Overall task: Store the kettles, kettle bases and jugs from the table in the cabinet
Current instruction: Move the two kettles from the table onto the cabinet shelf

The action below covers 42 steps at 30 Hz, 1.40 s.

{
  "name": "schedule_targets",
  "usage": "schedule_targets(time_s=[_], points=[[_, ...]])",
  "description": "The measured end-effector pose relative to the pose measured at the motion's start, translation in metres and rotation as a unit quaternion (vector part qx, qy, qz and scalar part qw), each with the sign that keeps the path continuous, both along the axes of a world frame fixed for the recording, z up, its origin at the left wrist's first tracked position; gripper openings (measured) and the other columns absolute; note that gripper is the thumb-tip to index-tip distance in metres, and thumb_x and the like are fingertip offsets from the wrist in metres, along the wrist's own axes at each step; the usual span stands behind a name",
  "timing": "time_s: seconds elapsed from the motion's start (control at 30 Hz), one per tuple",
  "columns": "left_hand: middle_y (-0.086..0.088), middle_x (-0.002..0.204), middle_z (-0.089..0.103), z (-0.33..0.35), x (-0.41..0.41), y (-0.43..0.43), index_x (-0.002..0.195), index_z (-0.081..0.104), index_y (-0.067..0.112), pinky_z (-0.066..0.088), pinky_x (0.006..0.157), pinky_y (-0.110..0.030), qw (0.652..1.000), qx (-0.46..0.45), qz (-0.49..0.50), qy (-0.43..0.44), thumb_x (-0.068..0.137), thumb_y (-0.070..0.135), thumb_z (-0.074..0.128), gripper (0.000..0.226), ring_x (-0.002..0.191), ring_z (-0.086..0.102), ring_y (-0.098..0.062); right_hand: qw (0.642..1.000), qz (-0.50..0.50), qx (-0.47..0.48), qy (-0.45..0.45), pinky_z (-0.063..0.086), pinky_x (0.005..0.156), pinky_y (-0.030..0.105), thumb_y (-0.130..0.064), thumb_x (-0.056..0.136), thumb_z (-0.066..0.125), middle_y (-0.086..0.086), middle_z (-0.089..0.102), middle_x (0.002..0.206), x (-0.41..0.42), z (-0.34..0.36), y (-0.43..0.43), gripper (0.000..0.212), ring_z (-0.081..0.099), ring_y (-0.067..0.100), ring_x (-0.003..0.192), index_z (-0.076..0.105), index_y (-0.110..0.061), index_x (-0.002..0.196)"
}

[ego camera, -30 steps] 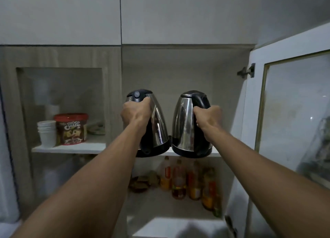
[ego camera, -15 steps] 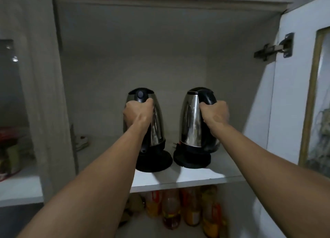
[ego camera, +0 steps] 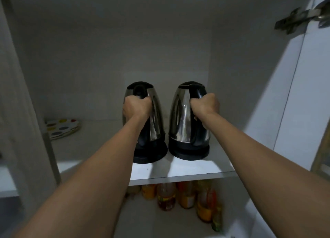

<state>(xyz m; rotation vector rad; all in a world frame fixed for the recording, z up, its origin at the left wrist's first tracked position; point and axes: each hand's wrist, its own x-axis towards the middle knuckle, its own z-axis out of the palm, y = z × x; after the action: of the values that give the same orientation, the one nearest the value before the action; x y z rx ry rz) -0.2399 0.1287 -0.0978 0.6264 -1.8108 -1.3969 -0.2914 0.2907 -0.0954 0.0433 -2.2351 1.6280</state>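
Two steel kettles with black lids and handles stand side by side on the white upper cabinet shelf [ego camera: 189, 171], each on a round black base. My left hand [ego camera: 136, 107] is closed around the handle of the left kettle [ego camera: 155, 119], which sits on its base [ego camera: 151, 154]. My right hand [ego camera: 205, 106] grips the handle of the right kettle [ego camera: 180, 119], sitting on its base [ego camera: 189, 152]. Both kettles are upright and their bases rest on the shelf near its front edge.
A stack of spotted plates [ego camera: 62, 128] lies at the shelf's left rear. Several bottles [ego camera: 185, 196] stand on the shelf below. The open cabinet door [ego camera: 307, 94] with its hinge [ego camera: 300, 17] is at the right; a cabinet post [ego camera: 23, 112] is at the left.
The kettles went from held at the shelf edge to standing on the shelf further in. The view has moved closer and up into the cabinet. Both hands keep their grip.
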Motion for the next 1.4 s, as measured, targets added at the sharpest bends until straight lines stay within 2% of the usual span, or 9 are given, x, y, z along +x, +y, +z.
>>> schedule_targets(time_s=[0.2, 0.37, 0.5, 0.6, 0.67, 0.8, 1.13, 1.23, 1.4], points=[[-0.011, 0.085, 0.069, -0.014, 0.028, 0.019, 0.078, 0.064, 0.013, 0.055, 0.071, -0.033, 0.999, -0.011, 0.030, 0.001, 0.080, 0.018, 0.059, 0.007, 0.081, 0.067, -0.031, 0.999, 0.036, 0.007, 0.015, 0.062, 0.067, 0.046, -0.021, 0.077, 0.060, 0.009, 0.065, 0.074, 0.023, -0.021, 0.002, 0.014, 0.070, 0.036, 0.072, 0.052, -0.018, 0.066], [-0.013, 0.087, 0.071, -0.020, 0.033, 0.025, 0.069, 0.061, 0.015, 0.055, 0.072, -0.035, 0.999, -0.021, 0.042, -0.010, 0.075, 0.022, 0.059, 0.009, 0.083, 0.068, -0.035, 1.000, 0.017, -0.005, 0.014, 0.062, 0.070, 0.046, -0.024, 0.077, 0.060, 0.012, 0.071, 0.083, 0.022, -0.022, 0.012, 0.009, 0.071, 0.035, 0.075, 0.061, -0.016, 0.076], [-0.013, 0.088, 0.073, -0.045, 0.034, 0.026, 0.094, 0.071, 0.012, 0.058, 0.074, -0.038, 0.997, -0.028, 0.068, -0.027, 0.070, 0.026, 0.063, 0.029, 0.083, 0.069, -0.035, 1.000, 0.005, 0.016, 0.011, 0.057, 0.073, 0.038, -0.022, 0.078, 0.062, 0.004, 0.067, 0.077, 0.027, -0.030, 0.006, 0.006, 0.067, 0.031, 0.075, 0.062, -0.017, 0.081], [-0.013, 0.106, 0.062, -0.084, 0.039, 0.032, 0.105, 0.066, 0.013, 0.052, 0.075, -0.038, 0.996, -0.042, 0.074, -0.023, 0.077, 0.017, 0.066, 0.029, 0.095, 0.063, -0.031, 0.999, -0.035, 0.026, 0.009, 0.052, 0.073, 0.032, -0.027, 0.078, 0.069, 0.005, 0.068, 0.084, 0.034, -0.061, 0.005, 0.022, 0.066, 0.031, 0.081, 0.067, -0.014, 0.096], [-0.014, 0.122, 0.045, -0.107, 0.039, 0.032, 0.109, 0.064, 0.013, 0.047, 0.084, -0.040, 0.995, -0.033, 0.084, -0.053, 0.079, 0.017, 0.070, 0.031, 0.109, 0.049, -0.032, 0.998, -0.061, 0.026, -0.012, 0.055, 0.083, 0.037, -0.034, 0.077, 0.075, 0.011, 0.067, 0.096, 0.038, -0.092, 0.002, 0.036, 0.065, 0.034, 0.095, 0.067, -0.010, 0.102], [-0.016, 0.137, 0.034, -0.127, 0.023, 0.019, 0.123, 0.062, 0.017, 0.046, 0.101, -0.045, 0.998, -0.020, 0.046, -0.032, 0.080, 0.017, 0.075, 0.045, 0.116, 0.045, -0.034, 0.994, -0.086, 0.019, -0.063, 0.050, 0.095, 0.039, -0.040, 0.076, 0.080, 0.015, 0.049, 0.122, 0.035, -0.128, -0.009, 0.055, 0.056, 0.036, 0.110, 0.061, -0.004, 0.112], [-0.028, 0.115, 0.062, -0.131, -0.074, -0.023, 0.112, 0.066, 0.001, 0.049, 0.094, -0.039, 0.999, -0.021, 0.040, -0.015, 0.075, 0.019, 0.073, 0.042, 0.112, 0.055, -0.042, 0.993, -0.112, 0.024, -0.027, 0.055, 0.085, 0.042, -0.037, 0.068, 0.085, 0.013, 0.049, 0.110, -0.052, -0.130, -0.045, 0.052, 0.062, 0.039, 0.092, 0.063, -0.009, 0.106], [-0.022, 0.125, 0.058, -0.130, -0.109, -0.035, 0.113, 0.066, 0.005, 0.048, 0.098, -0.037, 0.999, 0.000, 0.041, -0.006, 0.074, 0.016, 0.073, 0.041, 0.116, 0.055, -0.037, 0.995, -0.087, 0.038, -0.021, 0.055, 0.081, 0.040, -0.039, 0.069, 0.082, 0.005, 0.041, 0.101, -0.088, -0.134, -0.055, 0.052, 0.062, 0.039, 0.085, 0.059, -0.014, 0.108], [-0.025, 0.114, 0.065, -0.132, -0.169, -0.061, 0.115, 0.068, 0.005, 0.055, 0.089, -0.049, 0.998, -0.020, 0.054, -0.008, 0.070, 0.018, 0.078, 0.048, 0.111, 0.061, -0.042, 0.998, -0.031, 0.035, -0.034, 0.047, 0.086, 0.034, -0.032, 0.073, 0.079, 0.011, 0.046, 0.114, -0.155, -0.131, -0.064, 0.056, 0.058, 0.037, 0.105, 0.056, -0.012, 0.121]])
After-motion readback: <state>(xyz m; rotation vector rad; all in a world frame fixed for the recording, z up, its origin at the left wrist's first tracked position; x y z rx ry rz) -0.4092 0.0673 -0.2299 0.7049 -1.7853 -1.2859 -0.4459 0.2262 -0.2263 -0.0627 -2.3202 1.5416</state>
